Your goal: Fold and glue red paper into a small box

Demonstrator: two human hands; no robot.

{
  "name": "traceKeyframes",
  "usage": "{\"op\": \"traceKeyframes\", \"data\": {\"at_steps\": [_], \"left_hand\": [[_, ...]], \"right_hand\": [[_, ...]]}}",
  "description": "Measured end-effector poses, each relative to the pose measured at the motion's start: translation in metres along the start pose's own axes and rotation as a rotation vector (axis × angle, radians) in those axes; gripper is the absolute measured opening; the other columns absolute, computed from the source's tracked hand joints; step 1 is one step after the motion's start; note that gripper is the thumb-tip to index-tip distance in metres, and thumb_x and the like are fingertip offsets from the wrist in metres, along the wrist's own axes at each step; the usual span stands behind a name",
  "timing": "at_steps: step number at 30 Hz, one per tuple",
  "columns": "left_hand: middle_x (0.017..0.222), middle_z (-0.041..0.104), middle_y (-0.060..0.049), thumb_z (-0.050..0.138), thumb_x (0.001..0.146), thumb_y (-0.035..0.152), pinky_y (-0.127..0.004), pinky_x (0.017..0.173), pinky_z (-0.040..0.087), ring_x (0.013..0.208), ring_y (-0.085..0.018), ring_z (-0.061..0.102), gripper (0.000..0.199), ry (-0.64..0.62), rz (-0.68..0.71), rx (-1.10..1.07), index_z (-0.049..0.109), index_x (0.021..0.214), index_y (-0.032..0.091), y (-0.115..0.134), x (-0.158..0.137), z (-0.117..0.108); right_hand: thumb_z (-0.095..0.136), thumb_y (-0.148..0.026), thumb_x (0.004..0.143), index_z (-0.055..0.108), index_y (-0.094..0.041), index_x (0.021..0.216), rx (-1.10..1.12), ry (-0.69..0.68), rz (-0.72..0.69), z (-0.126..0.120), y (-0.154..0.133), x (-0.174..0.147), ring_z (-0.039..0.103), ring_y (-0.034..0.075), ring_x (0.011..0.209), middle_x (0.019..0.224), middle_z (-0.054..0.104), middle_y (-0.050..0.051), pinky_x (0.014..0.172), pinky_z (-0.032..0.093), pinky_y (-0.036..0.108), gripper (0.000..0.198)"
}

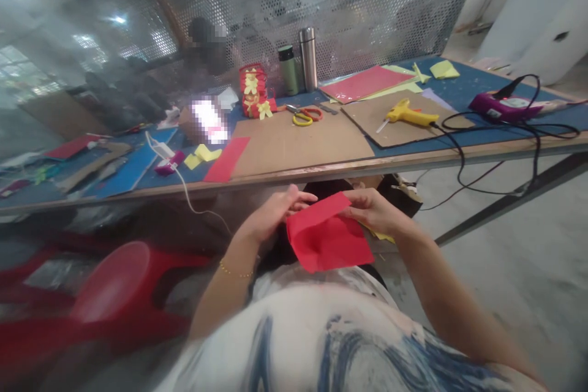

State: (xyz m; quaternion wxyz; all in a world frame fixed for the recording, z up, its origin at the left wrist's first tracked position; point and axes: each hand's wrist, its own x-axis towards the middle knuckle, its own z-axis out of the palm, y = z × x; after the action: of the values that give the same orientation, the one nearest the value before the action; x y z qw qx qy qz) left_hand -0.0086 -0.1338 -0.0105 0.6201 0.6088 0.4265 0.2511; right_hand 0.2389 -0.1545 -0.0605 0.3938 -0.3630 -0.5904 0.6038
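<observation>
A folded piece of red paper or felt (333, 245) hangs over my lap, below the table's front edge. My right hand (370, 208) pinches its upper right edge between thumb and fingers. My left hand (282, 208) is beside the upper left corner, thumb raised and index finger stretched out. Its lower fingers are partly hidden, and whether they touch the red piece is unclear. Some yellow material (383, 236) shows beneath my right hand.
On the blue table lie a cardboard sheet (298, 147), scissors (303, 116), a yellow glue gun (411, 115) with a looping black cord, and a red strip (227, 159). Red boxes with yellow bows (252, 92) stand beside two flasks (309, 61). A red stool (113, 282) is at left.
</observation>
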Motion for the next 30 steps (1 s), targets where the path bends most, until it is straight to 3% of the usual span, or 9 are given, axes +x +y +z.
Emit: {"op": "traceKeyframes", "data": {"at_steps": [4, 10, 16, 21, 25, 30], "left_hand": [[0.09, 0.075, -0.009, 0.072, 0.079, 0.068, -0.026, 0.068, 0.047, 0.077, -0.017, 0.064, 0.057, -0.093, 0.024, 0.189, 0.077, 0.092, 0.013, 0.008, 0.013, 0.003], [0.063, 0.058, 0.0, 0.073, 0.078, 0.061, -0.022, 0.051, 0.034, 0.058, -0.011, 0.046, 0.05, -0.057, 0.046, 0.319, 0.064, 0.062, 0.014, 0.014, 0.024, 0.006], [0.062, 0.057, -0.001, 0.065, 0.083, 0.052, -0.022, 0.051, 0.033, 0.057, -0.01, 0.045, 0.044, 0.024, 0.059, 0.333, 0.063, 0.061, 0.015, 0.008, 0.02, 0.013], [0.061, 0.056, -0.001, 0.06, 0.085, 0.05, -0.023, 0.054, 0.034, 0.058, -0.011, 0.046, 0.044, 0.098, 0.13, 0.399, 0.062, 0.059, 0.014, 0.004, 0.022, 0.016], [0.059, 0.051, 0.001, 0.058, 0.087, 0.05, -0.023, 0.053, 0.03, 0.058, -0.011, 0.042, 0.046, 0.101, 0.155, 0.451, 0.059, 0.058, 0.015, 0.003, 0.02, 0.019], [0.058, 0.047, 0.001, 0.06, 0.086, 0.05, -0.023, 0.051, 0.029, 0.058, -0.01, 0.039, 0.046, 0.11, 0.148, 0.417, 0.054, 0.056, 0.015, 0.001, 0.018, 0.02]], "right_hand": [[0.08, -0.056, 0.076, 0.075, -0.016, 0.084, -0.045, -0.052, 0.037, -0.002, -0.006, 0.008, 0.063, 0.015, 0.067, 0.077, 0.071, 0.003, 0.059, 0.05, 0.026, 0.041], [0.084, -0.054, 0.07, 0.07, -0.015, 0.076, -0.053, -0.048, 0.069, 0.0, -0.008, 0.015, 0.059, 0.013, 0.061, 0.071, 0.067, 0.002, 0.054, 0.046, 0.024, 0.041], [0.072, -0.068, 0.078, 0.064, -0.017, 0.07, -0.134, -0.058, 0.029, -0.002, -0.006, 0.012, 0.051, 0.012, 0.058, 0.065, 0.059, 0.0, 0.05, 0.039, 0.023, 0.052], [0.055, -0.074, 0.088, 0.056, -0.02, 0.063, -0.277, 0.107, -0.067, -0.006, -0.008, 0.011, 0.048, 0.013, 0.06, 0.063, 0.055, 0.0, 0.054, 0.039, 0.026, 0.06], [0.067, -0.067, 0.081, 0.065, -0.019, 0.073, -0.264, 0.097, -0.064, 0.001, -0.011, 0.013, 0.052, 0.014, 0.064, 0.069, 0.06, 0.0, 0.056, 0.041, 0.026, 0.049], [0.072, -0.062, 0.078, 0.056, -0.019, 0.063, -0.232, 0.117, -0.016, 0.009, -0.009, 0.014, 0.045, 0.011, 0.059, 0.061, 0.052, -0.003, 0.049, 0.032, 0.023, 0.048]]}}
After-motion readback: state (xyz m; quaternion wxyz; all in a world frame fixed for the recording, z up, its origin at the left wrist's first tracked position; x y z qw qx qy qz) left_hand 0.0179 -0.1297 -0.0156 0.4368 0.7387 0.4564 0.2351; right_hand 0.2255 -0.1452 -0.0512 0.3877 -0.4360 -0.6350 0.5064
